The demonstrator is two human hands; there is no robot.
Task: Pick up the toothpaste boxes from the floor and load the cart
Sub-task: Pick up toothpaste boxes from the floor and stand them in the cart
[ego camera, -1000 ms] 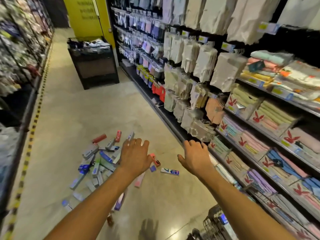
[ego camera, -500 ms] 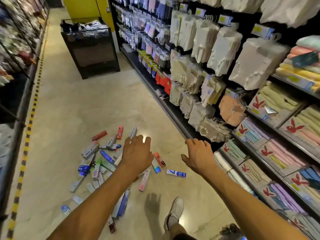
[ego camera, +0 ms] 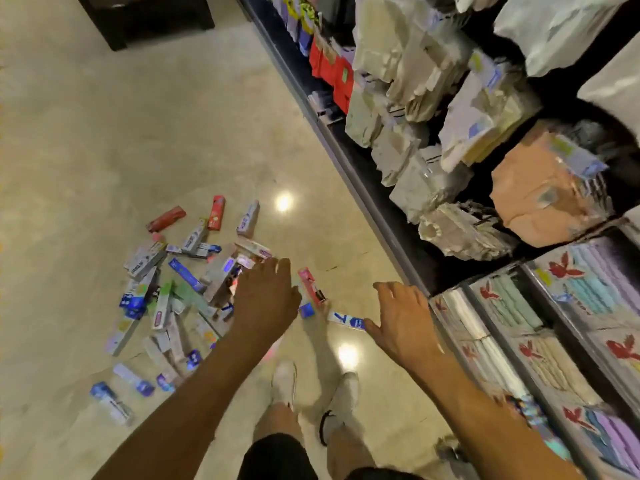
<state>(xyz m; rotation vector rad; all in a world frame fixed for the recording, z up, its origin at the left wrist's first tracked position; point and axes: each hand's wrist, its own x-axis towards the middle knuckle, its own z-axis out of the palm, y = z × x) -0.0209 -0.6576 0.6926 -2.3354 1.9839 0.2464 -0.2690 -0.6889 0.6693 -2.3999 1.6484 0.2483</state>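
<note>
The person bends over the aisle with both bare arms stretched down, and neither hand holds anything. The left hand (ego camera: 265, 299) hangs palm down, fingers straight and loosely together, over the right edge of the heap of toothpaste boxes (ego camera: 183, 289). Whether it touches any of them, I cannot tell. The right hand (ego camera: 403, 320) is spread wider, fingers fanned and slightly bent, and its thumb points toward nine o'clock at a blue-and-white box (ego camera: 346, 320). The thumb tip sits just beside that box's end, and contact is unclear. A slim pink box (ego camera: 310, 285) lies between the two hands, at about ten o'clock from the blue-and-white one. The boxes are long, narrow cardboard cartons in grey, blue, green and purple, tumbled across one another on the floor (ego camera: 104, 150), which is smooth, pale and glossy enough to throw back two ceiling lights. Two red boxes (ego camera: 166, 218) lie at the heap's far edge, around twelve o'clock from its middle, and a few stray blue ones trail off toward seven o'clock. A pair of pale shoes (ego camera: 285, 384) stands at six o'clock below the hands. Along the three o'clock side runs a dark shelf (ego camera: 381, 209) hung with crinkled white plastic packs (ego camera: 415, 81) and one peach pack (ego camera: 543, 188). Lower down on it are folded pastel towels (ego camera: 588, 289) in wrappers with red rabbit marks.
</note>
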